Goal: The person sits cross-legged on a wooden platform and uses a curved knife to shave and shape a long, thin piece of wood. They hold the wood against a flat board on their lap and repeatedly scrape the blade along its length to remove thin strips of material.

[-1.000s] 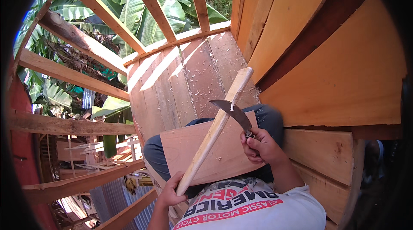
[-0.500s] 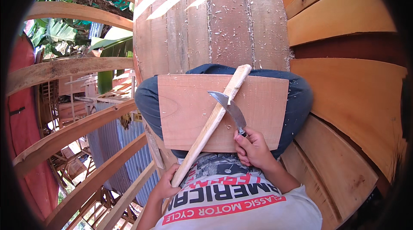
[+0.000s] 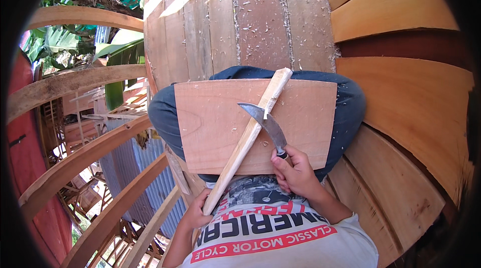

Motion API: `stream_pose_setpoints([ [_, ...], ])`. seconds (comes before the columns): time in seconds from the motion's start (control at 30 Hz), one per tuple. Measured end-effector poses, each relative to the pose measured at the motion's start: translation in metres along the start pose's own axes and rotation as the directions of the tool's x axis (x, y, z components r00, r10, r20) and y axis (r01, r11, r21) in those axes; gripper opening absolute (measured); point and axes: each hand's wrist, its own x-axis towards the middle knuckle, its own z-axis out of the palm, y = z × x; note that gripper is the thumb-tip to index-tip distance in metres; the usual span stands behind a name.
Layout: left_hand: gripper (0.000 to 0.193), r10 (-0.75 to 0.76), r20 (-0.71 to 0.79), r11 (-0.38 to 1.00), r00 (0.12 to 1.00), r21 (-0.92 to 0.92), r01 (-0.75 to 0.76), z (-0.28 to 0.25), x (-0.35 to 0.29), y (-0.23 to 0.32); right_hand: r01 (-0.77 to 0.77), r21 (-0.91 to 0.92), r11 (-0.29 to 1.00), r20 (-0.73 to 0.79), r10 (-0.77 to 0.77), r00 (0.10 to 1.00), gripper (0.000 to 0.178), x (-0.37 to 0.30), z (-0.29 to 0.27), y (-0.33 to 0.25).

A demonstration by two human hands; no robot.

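Note:
A long pale wooden stick [image 3: 249,135] lies slantwise across a flat reddish board [image 3: 210,122] that rests on my lap. My left hand [image 3: 196,214] grips the stick's lower end near my shirt. My right hand [image 3: 295,172] holds the handle of a curved knife [image 3: 265,120], its blade laid against the stick about midway along it. Small wood shavings lie on the board.
Grey weathered planks [image 3: 240,22] strewn with shavings stretch ahead of my knees. Curved orange-brown hull planks [image 3: 401,97] rise on the right. Bent wooden ribs [image 3: 80,80] stand open on the left, with corrugated metal sheets [image 3: 130,167] and green leaves beyond.
The view has tilted down, so the board and lap now sit mid-frame. The stick, the knife and both hands keep the same grip; the blade stays against the stick.

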Motion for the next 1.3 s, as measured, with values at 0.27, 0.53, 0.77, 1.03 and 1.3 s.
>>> stream_pose_setpoints([
  [0.27,0.074,0.007,0.06,0.998,0.998,-0.056,-0.004,-0.004,0.007,-0.008,-0.19,0.039,0.981,0.208,0.178,0.962,0.015,-0.003,-0.006,-0.009],
  [0.53,0.062,0.065,0.087,0.996,0.994,0.051,-0.069,-0.006,0.013,0.0,-0.177,0.081,0.981,0.227,0.154,0.962,0.019,-0.005,-0.014,-0.022],
  [0.77,0.066,0.064,0.104,0.998,0.993,-0.008,-0.064,-0.008,0.013,0.001,-0.235,-0.063,0.97,0.295,0.243,0.924,0.025,-0.008,-0.014,-0.022],
  [1.03,0.068,0.048,0.136,0.999,0.99,-0.031,-0.045,-0.006,0.018,0.001,-0.201,-0.248,0.948,0.341,0.279,0.898,0.024,-0.005,-0.01,-0.023],
  [1.3,0.072,0.074,0.119,0.994,0.99,0.067,-0.082,-0.008,0.021,0.011,0.268,-0.293,0.918,-0.162,-0.324,0.932,0.013,0.003,-0.013,-0.023],
])
